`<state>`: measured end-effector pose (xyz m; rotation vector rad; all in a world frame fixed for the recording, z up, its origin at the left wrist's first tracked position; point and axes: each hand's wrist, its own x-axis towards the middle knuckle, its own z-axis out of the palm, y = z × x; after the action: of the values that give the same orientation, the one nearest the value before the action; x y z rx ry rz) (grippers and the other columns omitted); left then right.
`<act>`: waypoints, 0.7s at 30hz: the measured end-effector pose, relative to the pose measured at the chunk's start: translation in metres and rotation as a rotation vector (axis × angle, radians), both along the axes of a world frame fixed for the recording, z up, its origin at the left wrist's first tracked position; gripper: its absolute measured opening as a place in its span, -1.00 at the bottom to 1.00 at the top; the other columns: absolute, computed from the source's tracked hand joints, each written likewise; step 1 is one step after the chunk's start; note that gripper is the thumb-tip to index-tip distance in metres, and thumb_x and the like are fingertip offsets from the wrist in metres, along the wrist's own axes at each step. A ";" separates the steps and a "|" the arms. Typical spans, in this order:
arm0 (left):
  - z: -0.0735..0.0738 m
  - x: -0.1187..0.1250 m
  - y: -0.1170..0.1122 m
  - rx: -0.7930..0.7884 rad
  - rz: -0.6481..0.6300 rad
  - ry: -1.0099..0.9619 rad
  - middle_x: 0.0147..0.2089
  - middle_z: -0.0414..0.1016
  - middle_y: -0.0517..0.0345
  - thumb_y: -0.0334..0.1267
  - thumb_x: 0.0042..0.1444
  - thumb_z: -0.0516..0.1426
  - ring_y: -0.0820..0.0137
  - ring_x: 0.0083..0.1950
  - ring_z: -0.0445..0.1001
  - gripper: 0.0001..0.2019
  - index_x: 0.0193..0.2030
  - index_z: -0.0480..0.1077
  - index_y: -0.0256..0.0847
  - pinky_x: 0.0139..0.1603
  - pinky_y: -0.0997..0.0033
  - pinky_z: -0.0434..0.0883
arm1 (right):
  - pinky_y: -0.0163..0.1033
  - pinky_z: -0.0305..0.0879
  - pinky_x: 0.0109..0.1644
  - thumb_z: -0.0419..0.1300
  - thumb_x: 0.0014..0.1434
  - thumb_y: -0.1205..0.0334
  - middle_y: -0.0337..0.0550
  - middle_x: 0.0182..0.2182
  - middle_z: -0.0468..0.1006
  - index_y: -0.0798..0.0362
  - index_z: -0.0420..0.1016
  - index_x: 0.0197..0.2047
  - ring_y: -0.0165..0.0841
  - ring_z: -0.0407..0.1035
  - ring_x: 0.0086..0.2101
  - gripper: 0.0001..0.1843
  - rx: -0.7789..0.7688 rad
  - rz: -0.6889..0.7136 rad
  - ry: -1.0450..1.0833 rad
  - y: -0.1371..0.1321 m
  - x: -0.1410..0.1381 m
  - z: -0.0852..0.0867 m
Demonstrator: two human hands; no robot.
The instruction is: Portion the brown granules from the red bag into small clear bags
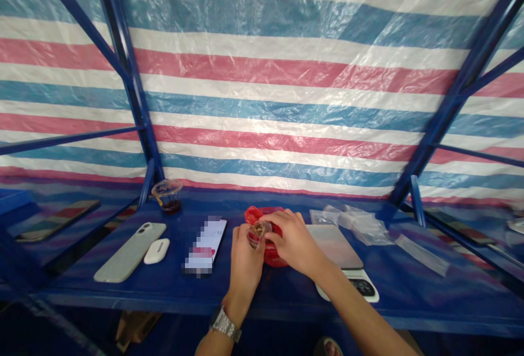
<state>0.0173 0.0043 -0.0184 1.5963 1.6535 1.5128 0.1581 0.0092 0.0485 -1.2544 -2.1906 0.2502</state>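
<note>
Between both hands is a small clear plastic bag [257, 230] with brownish bits inside, its mouth facing up towards me. My left hand [245, 255] is closed round its left side, a metal-banded watch on that wrist. From the right, my right hand [297, 244] pinches the bag's rim with thumb and fingers. Directly behind and below them lies a red plastic bag [276, 257], partly covered by my hands. A kitchen scale [338, 249] with a metal plate and dark display stands just right of my right hand, partly hidden by the forearm.
Several clear plastic bags [360, 222] lie at the back right, with another clear bag [423, 255] nearer. To the left are a lit phone [208, 247], a white earbud case [157, 251], a pale phone [129, 252] and a plastic cup [170, 197] with dark liquid. Blue posts flank the shelf.
</note>
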 end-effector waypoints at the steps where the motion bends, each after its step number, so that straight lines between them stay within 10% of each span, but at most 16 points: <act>1: 0.000 0.001 -0.001 0.013 0.000 -0.010 -0.15 0.40 0.09 -0.40 0.16 0.19 0.27 -0.16 0.47 -0.91 -0.20 0.41 -0.17 -0.04 0.24 0.44 | -0.05 0.13 0.16 0.22 0.31 0.38 -0.17 0.00 0.65 -0.11 0.59 0.03 -0.20 0.39 0.03 -0.71 0.045 0.002 -0.062 -0.004 -0.004 0.004; 8: 0.001 0.004 -0.003 0.051 -0.028 -0.084 -0.14 0.35 0.09 -0.47 0.16 0.16 0.27 -0.14 0.46 -0.85 -0.17 0.39 -0.16 -0.03 0.20 0.47 | -0.08 0.08 0.02 0.16 0.32 0.45 -0.09 0.05 0.58 -0.06 0.56 0.07 -0.18 0.29 0.00 -0.66 0.224 0.102 -0.312 -0.012 -0.016 0.017; 21: -0.005 0.002 0.000 0.180 0.043 -0.033 -0.09 0.40 0.03 -0.39 0.14 0.18 0.17 -0.02 0.41 -0.75 -0.04 0.31 -0.16 0.04 0.12 0.42 | -0.11 0.12 0.01 0.16 0.36 0.39 -0.18 0.07 0.58 -0.20 0.60 0.06 -0.24 0.38 -0.02 -0.66 0.173 0.048 -0.113 -0.011 -0.006 0.016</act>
<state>0.0193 0.0043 -0.0236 1.6251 1.5821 1.7436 0.1523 -0.0021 0.0647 -1.1461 -2.2854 0.0085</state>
